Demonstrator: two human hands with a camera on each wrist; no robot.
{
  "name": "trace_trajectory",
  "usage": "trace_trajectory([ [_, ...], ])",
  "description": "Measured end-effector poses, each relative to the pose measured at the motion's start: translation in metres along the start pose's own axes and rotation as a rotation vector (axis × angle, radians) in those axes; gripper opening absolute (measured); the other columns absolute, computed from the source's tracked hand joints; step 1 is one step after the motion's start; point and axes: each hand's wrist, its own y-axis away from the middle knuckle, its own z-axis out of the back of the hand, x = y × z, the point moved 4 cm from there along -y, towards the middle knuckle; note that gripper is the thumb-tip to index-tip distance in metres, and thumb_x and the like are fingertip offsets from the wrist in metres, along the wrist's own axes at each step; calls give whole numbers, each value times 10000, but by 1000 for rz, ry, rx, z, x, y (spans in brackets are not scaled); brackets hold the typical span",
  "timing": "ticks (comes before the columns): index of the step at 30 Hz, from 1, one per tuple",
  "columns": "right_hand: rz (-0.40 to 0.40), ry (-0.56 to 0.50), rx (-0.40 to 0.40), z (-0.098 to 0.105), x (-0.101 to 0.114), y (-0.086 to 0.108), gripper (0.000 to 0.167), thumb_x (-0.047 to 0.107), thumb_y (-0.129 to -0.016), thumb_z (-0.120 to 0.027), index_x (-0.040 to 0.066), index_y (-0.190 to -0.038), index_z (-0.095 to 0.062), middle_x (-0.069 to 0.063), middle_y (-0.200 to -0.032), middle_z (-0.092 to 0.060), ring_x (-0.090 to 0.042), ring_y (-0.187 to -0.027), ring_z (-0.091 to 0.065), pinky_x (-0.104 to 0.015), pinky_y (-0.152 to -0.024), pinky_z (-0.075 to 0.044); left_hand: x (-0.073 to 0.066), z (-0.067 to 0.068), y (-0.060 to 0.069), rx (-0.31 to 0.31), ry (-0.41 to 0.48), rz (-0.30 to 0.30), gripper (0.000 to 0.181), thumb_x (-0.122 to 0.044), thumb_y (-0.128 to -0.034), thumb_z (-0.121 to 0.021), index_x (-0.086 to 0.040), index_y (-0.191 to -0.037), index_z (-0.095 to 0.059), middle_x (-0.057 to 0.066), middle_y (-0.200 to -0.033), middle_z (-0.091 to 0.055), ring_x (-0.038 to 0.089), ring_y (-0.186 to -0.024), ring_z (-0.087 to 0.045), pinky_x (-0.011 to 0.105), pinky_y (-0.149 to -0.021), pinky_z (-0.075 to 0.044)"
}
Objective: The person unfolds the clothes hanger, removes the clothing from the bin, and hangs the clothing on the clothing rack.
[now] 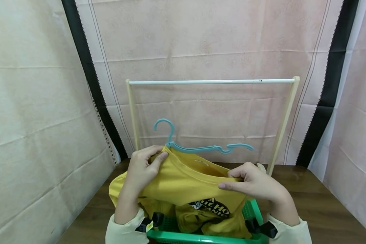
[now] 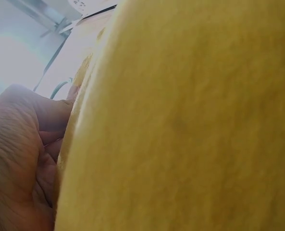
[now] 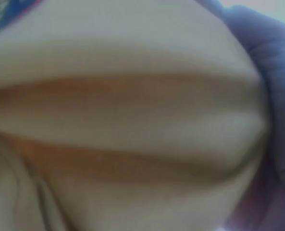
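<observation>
A yellow shirt (image 1: pixel 183 183) with a black printed patch hangs between both hands in the head view, its lower part in a green basket (image 1: pixel 207 238). The left hand (image 1: pixel 144 167) pinches the shirt at the left side of the neckline, thumb in front. At the right side of the neckline the right hand (image 1: pixel 256 183) grips the cloth between thumb and fingers. A blue hanger (image 1: pixel 198 149) rises above the collar, its left end inside the shirt and its right arm outside. Yellow cloth (image 2: pixel 180 120) fills most of the left wrist view, beside the left hand (image 2: pixel 22 149).
Behind the shirt stands a rack with a white bar (image 1: pixel 210 82) and cream posts. The brown table (image 1: pixel 317 203) extends to both sides. Pale cloth walls (image 1: pixel 201 34) with black strips enclose the back and sides.
</observation>
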Motion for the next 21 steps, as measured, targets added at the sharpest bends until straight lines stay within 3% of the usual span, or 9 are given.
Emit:
trace_trajectory([
  [7,95,-61,-47,14,-2,8,426,26,-964,-663,190,-636,-446,-1,-548,-285,17,-496,-245,-218,-403,-229,1,3,0,10,1,6,122,-186,-964,-705,-183,-1055,-787,-84,-1018,-746,67,-818,-674,275,-667,-530],
  [13,158,-31,-141,23,-3,11,403,-54,-935,-663,245,-683,-566,24,-533,-315,10,-487,-292,-191,-413,-265,2,4,0,6,7,4,113,-184,-962,-708,-188,-1043,-787,-91,-992,-746,67,-769,-661,266,-638,-515],
  [21,389,0,-286,28,-3,11,485,-246,-824,-619,180,-620,-508,38,-527,-250,-33,-466,-230,-181,-402,-206,3,4,2,23,20,16,114,-205,-969,-699,-207,-1046,-783,-101,-994,-740,70,-733,-639,268,-625,-503],
])
